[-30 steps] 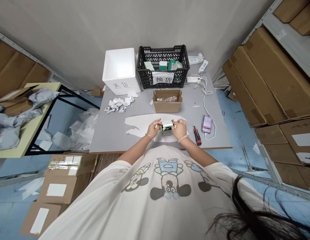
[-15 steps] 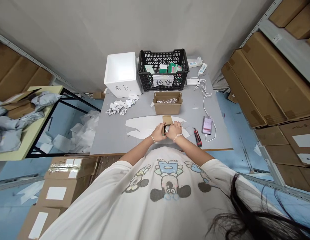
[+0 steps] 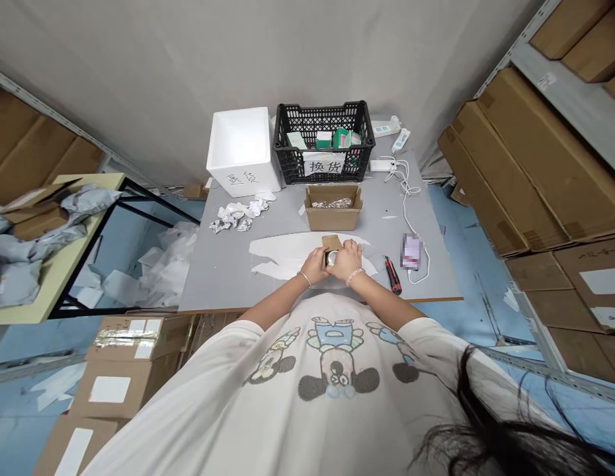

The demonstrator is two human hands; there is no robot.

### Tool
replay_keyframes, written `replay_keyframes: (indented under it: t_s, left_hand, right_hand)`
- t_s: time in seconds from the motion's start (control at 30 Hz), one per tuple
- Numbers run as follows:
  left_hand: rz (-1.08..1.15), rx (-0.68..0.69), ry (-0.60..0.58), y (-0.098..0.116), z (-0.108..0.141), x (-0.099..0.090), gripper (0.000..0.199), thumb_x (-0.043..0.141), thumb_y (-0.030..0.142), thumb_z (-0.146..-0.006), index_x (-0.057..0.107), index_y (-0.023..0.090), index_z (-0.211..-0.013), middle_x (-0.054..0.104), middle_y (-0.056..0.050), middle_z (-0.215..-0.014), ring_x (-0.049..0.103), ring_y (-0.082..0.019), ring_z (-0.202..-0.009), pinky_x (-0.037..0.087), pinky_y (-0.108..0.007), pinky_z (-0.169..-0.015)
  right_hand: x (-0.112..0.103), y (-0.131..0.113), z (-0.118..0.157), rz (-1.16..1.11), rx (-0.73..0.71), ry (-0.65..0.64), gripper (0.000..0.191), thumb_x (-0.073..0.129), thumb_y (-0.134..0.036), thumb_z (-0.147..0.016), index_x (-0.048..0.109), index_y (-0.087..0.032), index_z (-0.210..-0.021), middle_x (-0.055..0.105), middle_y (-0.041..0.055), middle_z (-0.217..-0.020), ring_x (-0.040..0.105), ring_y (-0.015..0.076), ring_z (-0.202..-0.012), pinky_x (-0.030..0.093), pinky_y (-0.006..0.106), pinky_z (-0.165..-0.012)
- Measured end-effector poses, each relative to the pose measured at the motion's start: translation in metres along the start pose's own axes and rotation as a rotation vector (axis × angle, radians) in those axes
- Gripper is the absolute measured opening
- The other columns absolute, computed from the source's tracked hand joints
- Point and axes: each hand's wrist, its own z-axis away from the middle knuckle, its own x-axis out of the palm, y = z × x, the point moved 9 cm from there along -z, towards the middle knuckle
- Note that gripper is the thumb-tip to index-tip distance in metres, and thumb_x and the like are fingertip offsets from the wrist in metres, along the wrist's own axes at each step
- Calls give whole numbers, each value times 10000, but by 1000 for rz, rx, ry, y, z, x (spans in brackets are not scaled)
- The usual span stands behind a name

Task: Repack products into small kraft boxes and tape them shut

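Close to my body, a small brown cardboard box (image 3: 331, 242) has its flap standing up at the far side. A round, pale-topped item (image 3: 332, 258), perhaps a jar, shows in its opening. My left hand (image 3: 314, 266) is wrapped round the box's left side. From the right, my right hand (image 3: 348, 260) closes on the same box, its fingers bent over that edge and hiding part of it. Under both hands lies a torn white paper sheet (image 3: 278, 248). A larger cardboard box (image 3: 333, 219), with bubble wrap (image 3: 332, 203) inside, stands just beyond.
A black crate (image 3: 287, 165) with small green-and-white boxes and a white foam box (image 3: 245, 178) stand at the back. Crumpled paper (image 3: 233, 215) lies left. To the right are a red-black utility knife (image 3: 393, 275), a phone (image 3: 411, 252), cables and power strips (image 3: 387, 127).
Both hands stay on the small box, with the fingers shifting only slightly. A little more of the round item's pale top shows. The whole view has moved slightly.
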Motion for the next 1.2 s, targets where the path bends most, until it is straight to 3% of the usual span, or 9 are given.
replay_keyframes:
  t_s: [0.1, 0.2, 0.3, 0.43, 0.57, 0.73, 0.93, 1.2]
  left_hand:
    - [-4, -13, 2, -1, -3, -4, 846, 827, 267, -560, 468, 156, -1318, 558, -171, -1253, 537, -352, -1185, 416, -518, -1031]
    - [-5, -18, -5, 1, -6, -5, 879, 856, 369, -565, 468, 150, -1323, 570, -175, -1248, 543, -351, -1177, 420, -515, -1023]
    - [8, -38, -2, 1, -9, -8, 909, 879, 376, -539, 475, 159, -1324, 568, -175, -1272, 535, -357, -1198, 420, -509, -1022]
    - [48, -45, 13, -1, -11, -13, 894, 888, 351, -520, 499, 178, -1306, 585, -156, -1266, 542, -360, -1197, 431, -501, -1009]
    - [69, -51, 33, -5, -11, -18, 884, 891, 328, -527, 505, 181, -1308, 594, -149, -1244, 550, -361, -1179, 441, -506, -993]
    - [67, -36, 35, -1, -10, -18, 858, 886, 284, -541, 509, 160, -1302, 595, -156, -1226, 545, -365, -1181, 441, -518, -993]
    - [48, -23, 13, 6, -10, -17, 885, 886, 325, -549, 498, 158, -1327, 602, -156, -1211, 556, -368, -1167, 461, -513, -967]
    - [71, 6, 66, 11, -9, -20, 881, 894, 310, -525, 528, 193, -1318, 602, -132, -1257, 549, -356, -1198, 431, -506, -1015]
  right_hand:
    - [-28, -5, 5, -76, -68, 83, 475, 713, -353, -591, 668, -106, -994, 544, 201, -1178, 433, 374, -1210, 300, 497, -1078]
    - [-56, 1, 6, -207, -59, 120, 462, 685, -357, -610, 615, -112, -996, 579, 165, -1063, 557, 298, -982, 448, 395, -887]
    - [-80, 19, 3, -369, -8, 164, 428, 679, -368, -628, 558, -157, -980, 591, 60, -844, 565, 216, -755, 468, 325, -711]
    - [-99, 61, -5, -682, 90, 279, 364, 697, -384, -633, 512, -208, -893, 523, -27, -703, 506, 150, -637, 475, 282, -633]
    - [-82, 98, -15, -1233, 253, 206, 321, 627, -461, -712, 499, -222, -884, 555, -16, -757, 561, 154, -690, 526, 283, -597]
    - [-63, 101, -16, -1660, 298, 96, 366, 576, -527, -741, 508, -243, -962, 625, 2, -819, 629, 189, -797, 566, 304, -607]
    - [-59, 92, -14, -1785, 212, 48, 343, 582, -487, -716, 544, -231, -940, 665, 35, -887, 639, 215, -885, 584, 334, -652]
    - [-51, 87, -20, -1656, 201, 13, 345, 675, -434, -698, 548, -216, -933, 646, 4, -852, 627, 171, -802, 584, 322, -674]
